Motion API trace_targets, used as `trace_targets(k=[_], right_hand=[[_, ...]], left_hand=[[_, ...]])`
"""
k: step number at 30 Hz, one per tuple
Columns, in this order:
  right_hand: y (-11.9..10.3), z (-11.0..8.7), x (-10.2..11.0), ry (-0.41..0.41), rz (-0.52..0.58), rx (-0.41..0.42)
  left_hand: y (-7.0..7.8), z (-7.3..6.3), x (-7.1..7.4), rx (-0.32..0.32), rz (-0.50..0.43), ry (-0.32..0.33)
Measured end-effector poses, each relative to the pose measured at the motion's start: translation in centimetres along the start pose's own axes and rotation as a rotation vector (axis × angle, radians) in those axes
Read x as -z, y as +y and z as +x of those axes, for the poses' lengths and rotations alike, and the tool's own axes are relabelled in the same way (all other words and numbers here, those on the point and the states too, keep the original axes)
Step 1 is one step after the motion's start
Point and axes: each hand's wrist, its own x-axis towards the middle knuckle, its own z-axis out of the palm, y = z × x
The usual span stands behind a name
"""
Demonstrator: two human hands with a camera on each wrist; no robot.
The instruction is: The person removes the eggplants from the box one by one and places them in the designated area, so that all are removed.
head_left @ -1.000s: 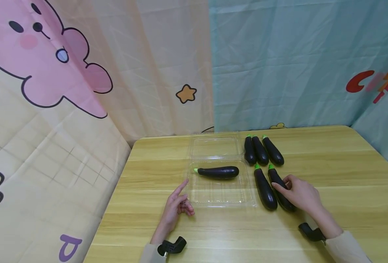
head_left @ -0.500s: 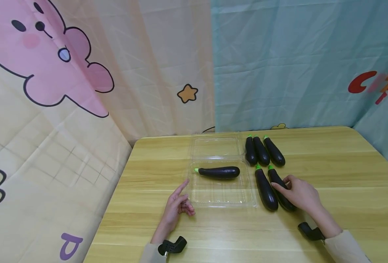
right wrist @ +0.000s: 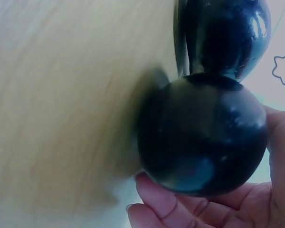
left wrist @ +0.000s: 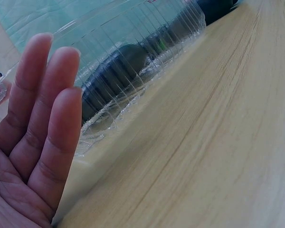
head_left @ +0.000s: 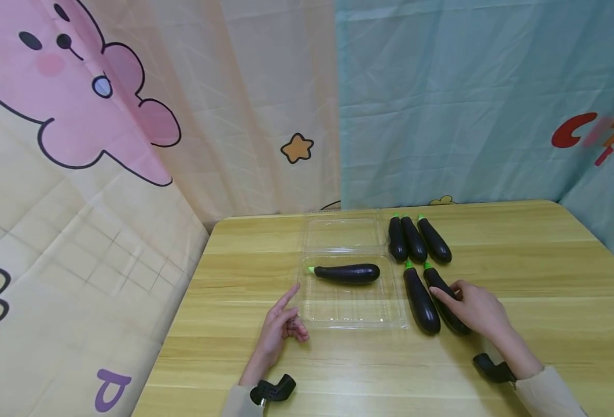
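My right hand (head_left: 475, 307) grips a dark purple eggplant (head_left: 438, 285) with a green stem, thumb on its left side and fingers on its right. In the right wrist view that eggplant (right wrist: 199, 137) shows its round end close up, and its far end is hidden. Another eggplant (head_left: 420, 301) lies just to its left. My left hand (head_left: 275, 330) is beside a clear plastic clamshell box (head_left: 348, 319), its index finger reaching the box's left edge. Three fingers (left wrist: 54, 137) look nearly straight in the left wrist view. One eggplant (head_left: 345, 273) lies crosswise inside the box.
Behind the held one, three more eggplants (head_left: 413, 238) lie side by side, right of the box's opened lid (head_left: 344, 234). The wooden table (head_left: 536, 272) backs onto printed curtains (head_left: 442, 104). Each wrist wears a black camera mount (head_left: 272, 391).
The gripped eggplant's stem end has swung slightly left, toward its neighbour. The left hand stays in place at the box's edge; the view has shifted a little.
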Motion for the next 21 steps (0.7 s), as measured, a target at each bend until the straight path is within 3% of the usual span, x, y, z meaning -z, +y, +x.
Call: trace_targets(k=[12, 15, 21], right_hand=[[0.3, 0.4, 0.6, 0.034, -0.04, 0.009], [0.2, 0.5, 0.8, 0.093, -0.032, 0.027], [-0.9, 0.6, 1.0, 0.288, 0.027, 0.115]], left_hand=[[-0.1, 0.0, 0.0, 0.005, 0.0, 0.005], [-0.1, 0.0, 0.0, 0.006, 0.002, 0.004], [-0.1, 0.0, 0.1, 0.011, 0.005, 0.004]])
